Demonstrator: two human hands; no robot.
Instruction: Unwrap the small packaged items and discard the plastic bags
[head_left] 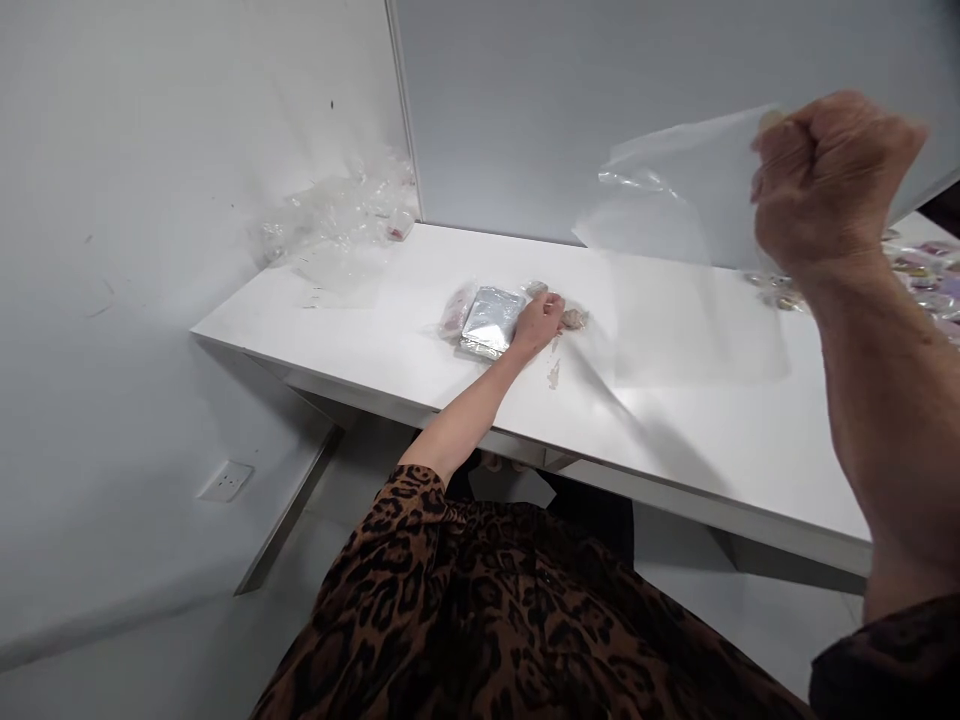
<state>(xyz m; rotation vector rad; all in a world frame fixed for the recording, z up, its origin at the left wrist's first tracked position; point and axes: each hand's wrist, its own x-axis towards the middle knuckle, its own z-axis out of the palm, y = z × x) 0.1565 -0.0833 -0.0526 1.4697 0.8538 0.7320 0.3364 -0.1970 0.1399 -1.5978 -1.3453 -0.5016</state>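
My right hand (832,185) is raised above the right side of the table, its fingers clenched on the edge of a clear plastic bag (660,190). The bag hangs out to the left of the fist. Low over the white table (675,420), my left hand (538,322) has its fingers drawn together; whatever they hold is hidden. Beside it, to the left, lies a stack of silver foil packets (495,318). A small clear packet with brownish contents (575,319) sits just right of the fingers, and a pinkish packet (456,312) lies left of the stack.
Crumpled clear plastic bags (345,220) are heaped at the table's back left, against the wall. Several small colourful packets (930,275) lie at the far right, partly behind my right forearm. A grey panel (510,120) rises behind the table.
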